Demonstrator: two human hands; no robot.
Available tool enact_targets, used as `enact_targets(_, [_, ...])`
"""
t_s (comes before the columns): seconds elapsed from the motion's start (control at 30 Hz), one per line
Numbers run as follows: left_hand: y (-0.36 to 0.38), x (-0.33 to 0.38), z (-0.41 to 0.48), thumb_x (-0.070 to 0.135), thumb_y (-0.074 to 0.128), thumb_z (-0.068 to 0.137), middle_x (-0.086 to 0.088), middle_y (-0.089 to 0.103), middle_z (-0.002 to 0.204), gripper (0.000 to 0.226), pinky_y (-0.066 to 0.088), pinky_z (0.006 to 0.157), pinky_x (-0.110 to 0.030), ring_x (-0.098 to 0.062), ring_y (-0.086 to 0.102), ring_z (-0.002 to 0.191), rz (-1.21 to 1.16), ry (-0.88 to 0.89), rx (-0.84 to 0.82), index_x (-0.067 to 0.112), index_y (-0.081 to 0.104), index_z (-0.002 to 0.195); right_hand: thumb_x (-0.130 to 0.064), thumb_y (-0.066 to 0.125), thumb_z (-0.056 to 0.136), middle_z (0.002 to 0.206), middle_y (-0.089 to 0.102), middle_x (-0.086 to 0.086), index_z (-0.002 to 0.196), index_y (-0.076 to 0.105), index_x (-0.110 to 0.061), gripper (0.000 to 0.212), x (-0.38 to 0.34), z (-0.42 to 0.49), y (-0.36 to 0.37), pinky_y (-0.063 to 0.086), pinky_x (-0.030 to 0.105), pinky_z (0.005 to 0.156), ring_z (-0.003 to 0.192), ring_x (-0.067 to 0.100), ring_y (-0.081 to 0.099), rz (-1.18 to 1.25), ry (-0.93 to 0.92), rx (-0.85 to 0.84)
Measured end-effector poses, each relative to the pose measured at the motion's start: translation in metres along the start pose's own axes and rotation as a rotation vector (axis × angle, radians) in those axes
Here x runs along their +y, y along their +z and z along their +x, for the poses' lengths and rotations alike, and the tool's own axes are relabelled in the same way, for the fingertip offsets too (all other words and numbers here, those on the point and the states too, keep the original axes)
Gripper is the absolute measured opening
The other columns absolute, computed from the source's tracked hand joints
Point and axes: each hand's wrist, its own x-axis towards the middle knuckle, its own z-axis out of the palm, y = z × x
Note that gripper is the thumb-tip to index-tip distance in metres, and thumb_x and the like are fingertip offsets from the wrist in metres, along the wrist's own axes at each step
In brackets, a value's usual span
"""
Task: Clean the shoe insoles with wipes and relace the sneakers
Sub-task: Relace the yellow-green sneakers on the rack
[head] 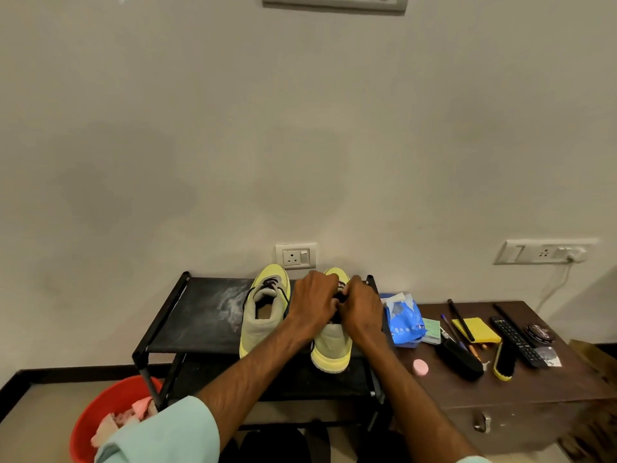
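Two yellow-green sneakers stand side by side on the top shelf of a black shoe rack (187,325), toes toward the wall. The left sneaker (263,312) has its black lace threaded and its opening shows. Over the tongue of the right sneaker (332,345) both my hands meet. My left hand (314,302) and my right hand (360,309) have fingers curled around the black lace (338,298) between them. The hands hide most of that lacing. A blue pack of wipes (402,317) lies just right of the rack.
A brown cabinet (521,392) at right carries a black insole (462,359), a brush (504,362), a remote (516,340), a yellow pad, pens, a polish tin and a pink disc (420,367). A red bucket (100,419) with used cloths stands at lower left.
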Motion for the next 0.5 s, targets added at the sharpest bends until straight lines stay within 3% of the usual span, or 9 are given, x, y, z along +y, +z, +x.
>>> enact_targets(0.13, [0.01, -0.012, 0.001, 0.03, 0.076, 0.082, -0.009, 0.056, 0.126, 0.055, 0.049, 0.086, -0.039, -0.029, 0.052, 0.118, -0.022, -0.083, -0.07, 0.014, 0.05, 0.128, -0.021, 0.074, 0.089, 0.122, 0.062, 0.015, 0.13, 0.046, -0.006, 0.052, 0.003, 0.007, 0.006, 0.054, 0.041, 0.087, 0.111, 0.033, 0.062, -0.075, 0.06, -0.025])
enact_targets(0.23, [0.014, -0.015, 0.003, 0.034, 0.074, 0.086, -0.009, 0.062, 0.117, 0.043, 0.05, 0.08, -0.039, -0.03, 0.062, 0.107, -0.06, -0.099, -0.117, 0.015, 0.056, 0.119, -0.027, 0.084, 0.08, 0.131, 0.055, 0.016, 0.135, 0.041, -0.007, 0.073, 0.002, 0.018, 0.006, 0.055, 0.04, 0.092, 0.116, 0.033, 0.06, -0.142, 0.126, -0.096])
enact_targets(0.3, [0.017, -0.012, 0.002, 0.036, 0.072, 0.088, -0.008, 0.065, 0.112, 0.034, 0.051, 0.077, -0.038, -0.029, 0.065, 0.1, -0.07, -0.103, -0.126, 0.015, 0.058, 0.112, -0.031, 0.087, 0.076, 0.133, 0.052, 0.016, 0.131, 0.042, -0.009, 0.074, -0.002, 0.023, 0.008, 0.055, 0.037, 0.089, 0.113, 0.031, 0.062, -0.194, 0.15, -0.118])
enact_targets(0.5, [0.022, -0.015, 0.001, 0.029, 0.07, 0.092, -0.009, 0.065, 0.119, 0.033, 0.053, 0.082, -0.038, -0.03, 0.065, 0.104, -0.059, -0.113, -0.123, 0.013, 0.059, 0.118, -0.033, 0.075, 0.088, 0.129, 0.061, 0.013, 0.126, 0.056, -0.009, 0.049, -0.003, 0.024, 0.014, 0.052, 0.032, 0.093, 0.117, 0.027, 0.062, -0.205, 0.117, -0.183])
